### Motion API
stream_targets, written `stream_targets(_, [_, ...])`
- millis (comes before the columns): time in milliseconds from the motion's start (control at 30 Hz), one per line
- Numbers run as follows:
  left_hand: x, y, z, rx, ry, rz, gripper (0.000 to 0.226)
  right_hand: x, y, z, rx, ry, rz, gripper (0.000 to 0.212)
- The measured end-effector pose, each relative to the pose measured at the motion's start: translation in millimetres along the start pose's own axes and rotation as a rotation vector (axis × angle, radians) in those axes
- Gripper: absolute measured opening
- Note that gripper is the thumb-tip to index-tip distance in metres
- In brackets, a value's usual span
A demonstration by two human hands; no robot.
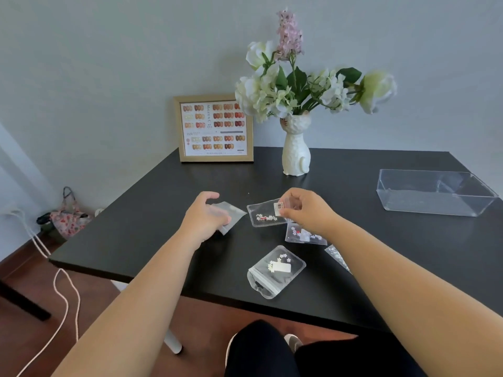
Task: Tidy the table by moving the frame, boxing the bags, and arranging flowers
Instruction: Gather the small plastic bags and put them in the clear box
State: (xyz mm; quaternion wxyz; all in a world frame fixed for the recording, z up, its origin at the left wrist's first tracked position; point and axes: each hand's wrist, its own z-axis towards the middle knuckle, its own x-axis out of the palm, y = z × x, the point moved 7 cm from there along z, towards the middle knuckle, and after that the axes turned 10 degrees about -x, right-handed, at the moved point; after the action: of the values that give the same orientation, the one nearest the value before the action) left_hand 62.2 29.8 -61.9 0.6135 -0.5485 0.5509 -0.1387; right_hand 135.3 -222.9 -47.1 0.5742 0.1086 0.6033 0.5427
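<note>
Both hands are over the black table point(353, 186), busy with the little clear bags.

The left hand point(204, 216) rests on a see-through bag point(231, 213). Its fingers are curled loosely and the thumb sticks up. It touches the bag, but I cannot tell if it has really grabbed it.

The right hand point(304, 210) pinches the top edge of a second bag point(265, 214), the one with tiny white flowers inside. The thumb and fingers are closed on it.

More bags lie close by. One sits just under the right wrist point(304, 236). One lies nearer the body, at 6 o'clock from the hands point(276, 270). A shiny one peeks out beside the right arm point(336, 254).

The clear box point(435, 210) is empty and sits at about 2 o'clock from the right hand, well apart. Its long side runs left to right. The right hand is much nearer to it, so that hand looks best for dropping bags in.

The frame point(215, 129) leans on the wall at 12 o'clock from the left hand. The white vase point(296, 151) with flowers point(285, 88) stands just beside the frame, at 12 o'clock from the right hand.
</note>
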Motion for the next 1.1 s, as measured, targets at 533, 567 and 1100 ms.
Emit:
stream_targets(533, [190.5,-186.0,-60.6,0.661,0.358,0.155,0.023,-256.3,-94.9,-104.0,0.241,-0.767,-0.001,0.024])
stream_targets(567, [202.7,-198.8,-70.3,0.738,0.361,0.163,0.022,-274.7,-102.1,-111.6,0.261,-0.813,-0.037,0.023])
stream_targets(1100, [327.1,-279.6,-99.2,1.068,0.421,0.349,0.033,-313.1,-172.4,-117.4,0.438,-0.496,-0.420,0.042])
